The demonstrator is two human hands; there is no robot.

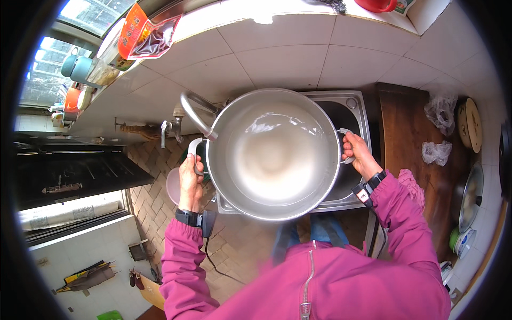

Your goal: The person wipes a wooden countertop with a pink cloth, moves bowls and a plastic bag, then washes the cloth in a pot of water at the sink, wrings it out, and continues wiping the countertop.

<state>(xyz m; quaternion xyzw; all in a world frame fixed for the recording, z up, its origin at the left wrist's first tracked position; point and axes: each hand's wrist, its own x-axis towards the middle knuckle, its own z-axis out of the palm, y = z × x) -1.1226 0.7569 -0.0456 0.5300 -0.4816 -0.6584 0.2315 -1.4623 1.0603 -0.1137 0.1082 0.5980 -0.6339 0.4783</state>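
Note:
A large round metal pot [274, 194] with cloudy, pale liquid in it is between my two hands, over the sink [346, 200]. My left hand [190, 178] is wrapped round the grey loop handle on the pot's left side. On the opposite side, my right hand [358, 151] grips the other handle. A curved metal faucet [197, 116] reaches to the pot's upper left rim, and its spout end is close to or touching that rim. Whether the pot rests on the sink or is lifted, I cannot tell.
A brown wooden counter [397, 133] runs along the right, with crumpled plastic bags [436, 153] and a pink cloth [410, 186]. Left of the pot are a wall tap [173, 128] and a pink basin [173, 185] partly hidden. Jars and a red packet [141, 37] line the window ledge.

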